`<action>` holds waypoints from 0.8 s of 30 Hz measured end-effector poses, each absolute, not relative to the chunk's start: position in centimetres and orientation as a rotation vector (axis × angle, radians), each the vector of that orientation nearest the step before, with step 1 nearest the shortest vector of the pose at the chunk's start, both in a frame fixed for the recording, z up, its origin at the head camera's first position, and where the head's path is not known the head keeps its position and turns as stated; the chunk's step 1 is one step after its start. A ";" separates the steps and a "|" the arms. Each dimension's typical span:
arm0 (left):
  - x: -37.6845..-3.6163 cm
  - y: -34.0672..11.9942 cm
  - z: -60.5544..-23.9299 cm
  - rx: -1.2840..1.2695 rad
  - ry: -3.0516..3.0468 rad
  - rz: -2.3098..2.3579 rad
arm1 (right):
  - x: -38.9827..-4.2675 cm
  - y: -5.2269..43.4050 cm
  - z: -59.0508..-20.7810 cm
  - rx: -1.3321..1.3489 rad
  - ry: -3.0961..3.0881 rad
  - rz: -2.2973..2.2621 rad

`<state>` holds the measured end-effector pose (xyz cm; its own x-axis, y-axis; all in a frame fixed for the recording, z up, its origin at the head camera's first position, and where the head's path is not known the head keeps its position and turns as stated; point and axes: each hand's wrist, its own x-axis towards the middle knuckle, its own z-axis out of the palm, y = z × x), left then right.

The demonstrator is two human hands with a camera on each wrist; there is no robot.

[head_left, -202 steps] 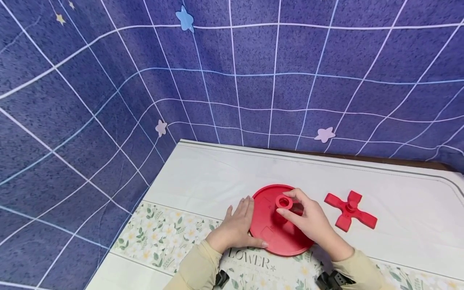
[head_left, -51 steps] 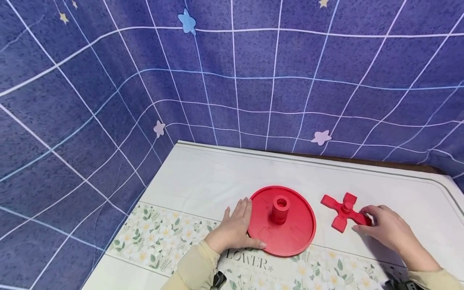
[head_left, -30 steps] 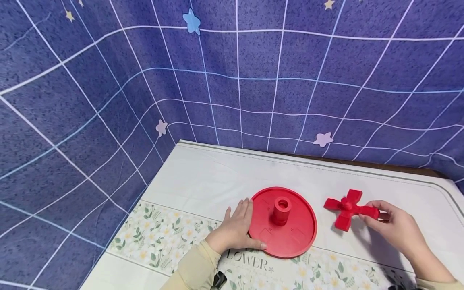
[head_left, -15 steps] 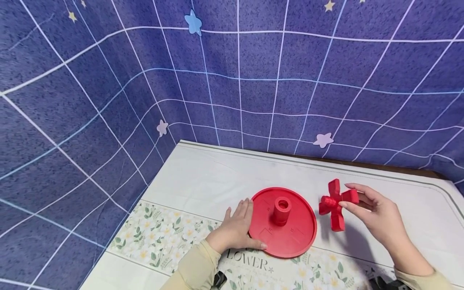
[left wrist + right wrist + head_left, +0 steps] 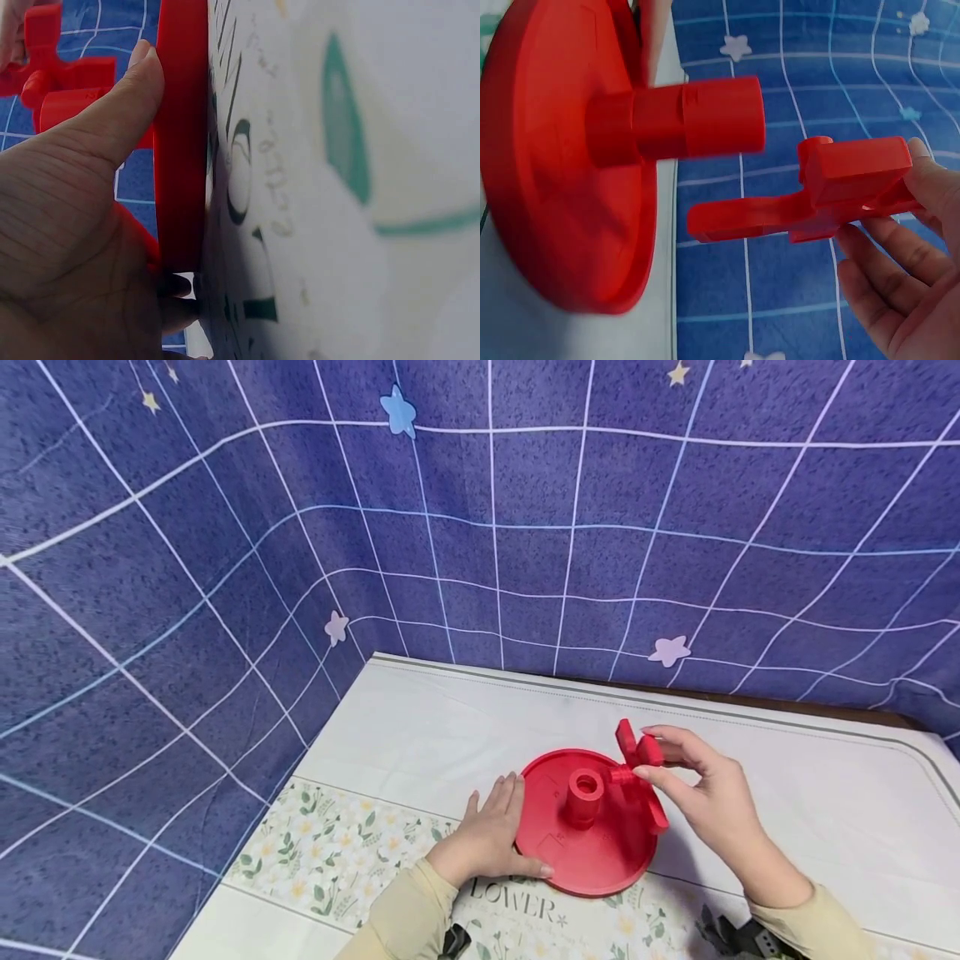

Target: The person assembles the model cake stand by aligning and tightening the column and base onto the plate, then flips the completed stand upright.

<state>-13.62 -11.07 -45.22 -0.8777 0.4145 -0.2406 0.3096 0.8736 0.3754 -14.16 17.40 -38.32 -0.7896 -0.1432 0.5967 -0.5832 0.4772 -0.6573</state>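
Cross piece (image 5: pixel 637 768) moved over disc (image 5: pixel 570 860), beside post (image 5: pixel 582 793).

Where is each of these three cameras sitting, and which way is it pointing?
Head: on the person's head, looking down at the table; both hands, left hand and right hand, and sleeves show.
Left wrist: beside the left hand's palm, edge-on along the red disc; thumb shows.
Right wrist: beside the right hand, facing the disc's hub and the red cross piece; fingers show.
All three views share the disc and cross piece.
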 end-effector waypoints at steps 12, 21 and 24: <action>-13.6 -10.9 -45.1 0.539 2.731 0.461 | -14.3 14.3 -38.6 0.792 -2.256 1.131; -13.6 -11.0 -45.2 0.538 2.744 0.430 | -14.5 12.9 -39.2 1.037 -2.062 0.872; -13.5 -10.9 -45.2 0.539 2.743 0.430 | -14.4 12.3 -39.3 1.103 -2.021 0.755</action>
<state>-13.51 -10.93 -45.24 -0.8805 0.4075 -0.2422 0.3138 0.8840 0.3465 -14.36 12.26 -39.32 -0.3894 -0.4605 0.7977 -0.8709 0.4661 -0.1560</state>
